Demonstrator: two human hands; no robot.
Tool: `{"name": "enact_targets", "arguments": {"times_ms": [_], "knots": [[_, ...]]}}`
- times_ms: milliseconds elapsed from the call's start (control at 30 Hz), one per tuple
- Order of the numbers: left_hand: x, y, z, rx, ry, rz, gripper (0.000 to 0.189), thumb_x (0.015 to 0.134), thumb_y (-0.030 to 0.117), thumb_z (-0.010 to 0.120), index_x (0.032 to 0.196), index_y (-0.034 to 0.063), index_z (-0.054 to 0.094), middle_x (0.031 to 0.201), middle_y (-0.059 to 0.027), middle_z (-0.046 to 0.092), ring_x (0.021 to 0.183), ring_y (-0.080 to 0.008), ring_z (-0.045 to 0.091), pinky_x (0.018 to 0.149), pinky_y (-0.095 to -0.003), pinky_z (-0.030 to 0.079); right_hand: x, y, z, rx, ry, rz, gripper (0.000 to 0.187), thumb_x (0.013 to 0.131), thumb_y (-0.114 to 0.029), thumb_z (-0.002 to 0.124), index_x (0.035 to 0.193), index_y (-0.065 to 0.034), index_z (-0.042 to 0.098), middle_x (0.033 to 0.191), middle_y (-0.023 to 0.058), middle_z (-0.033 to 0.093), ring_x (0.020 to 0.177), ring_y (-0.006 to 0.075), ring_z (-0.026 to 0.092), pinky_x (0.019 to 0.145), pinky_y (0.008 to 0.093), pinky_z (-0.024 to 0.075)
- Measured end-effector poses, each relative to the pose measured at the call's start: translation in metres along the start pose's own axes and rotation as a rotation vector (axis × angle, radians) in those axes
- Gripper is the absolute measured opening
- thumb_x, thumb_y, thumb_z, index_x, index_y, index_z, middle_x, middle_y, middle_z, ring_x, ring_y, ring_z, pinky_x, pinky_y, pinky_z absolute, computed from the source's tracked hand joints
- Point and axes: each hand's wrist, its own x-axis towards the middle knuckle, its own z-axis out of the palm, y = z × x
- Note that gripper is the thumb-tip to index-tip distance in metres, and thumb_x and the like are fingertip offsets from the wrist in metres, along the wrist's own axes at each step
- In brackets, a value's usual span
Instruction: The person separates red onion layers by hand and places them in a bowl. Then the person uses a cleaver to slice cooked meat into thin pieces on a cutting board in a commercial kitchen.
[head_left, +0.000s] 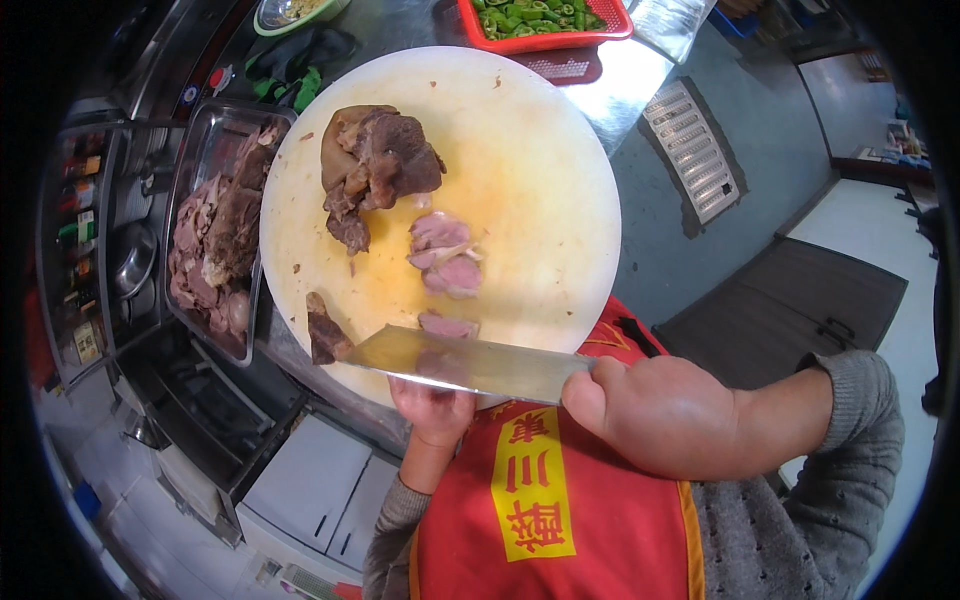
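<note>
A round white cutting board lies before me. My right hand grips the handle end of a broad cleaver, whose blade points left over the board's near edge. Partly under the blade is my left hand; its fingers are hidden, so what it touches cannot be told. Just beyond the blade lies a slice of pink meat. Several more meat slices sit at the board's middle. A large chunk of dark cooked meat rests farther back on the left, and a small dark piece lies near the blade tip.
Left of the board stands a metal tray of cooked meat. A red plastic basket holds cut green peppers at the back, beside a green-rimmed bowl. A dark cloth or bag lies near the bowl. Shelves with dishes are at far left.
</note>
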Motion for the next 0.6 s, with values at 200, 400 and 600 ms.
{"name": "enact_targets", "arguments": {"times_ms": [200, 400, 600], "knots": [[0.004, 0.002, 0.003, -0.009, 0.051, -0.036, 0.048, 0.073, 0.028, 0.070, 0.109, -0.0006, 0.057, 0.103, -0.0195, 0.059, 0.097, -0.0392, 0.055, 0.087, -0.0442, 0.042, 0.017, 0.001, -0.002, -0.018, 0.186, -0.114, 0.019, 0.077, -0.009, 0.053, 0.089, 0.0019, 0.042, 0.068, 0.0152, 0.052, 0.054, 0.0284, 0.058, 0.044, 0.0364, 0.0461], [0.005, -0.001, 0.004, -0.003, 0.054, 0.004, 0.046, 0.070, 0.024, 0.071, 0.107, -0.0009, 0.058, 0.105, -0.0183, 0.058, 0.098, -0.0385, 0.055, 0.087, -0.0429, 0.042, 0.014, 0.001, 0.000, 0.024, -0.087, 0.043, 0.018, 0.079, -0.008, 0.050, 0.090, 0.0022, 0.042, 0.071, 0.0177, 0.053, 0.057, 0.0301, 0.060, 0.047, 0.0367, 0.0473], [0.009, 0.002, 0.003, -0.083, 0.050, -0.042, 0.035, 0.071, 0.018, 0.070, 0.100, 0.0005, 0.060, 0.107, -0.0182, 0.060, 0.100, -0.0406, 0.054, 0.090, -0.0468, 0.042, 0.024, 0.004, 0.005, 0.106, -0.017, 0.025, 0.017, 0.080, -0.009, 0.049, 0.090, 0.0020, 0.042, 0.072, 0.0195, 0.053, 0.059, 0.0316, 0.060, 0.049, 0.0385, 0.0474]]}}
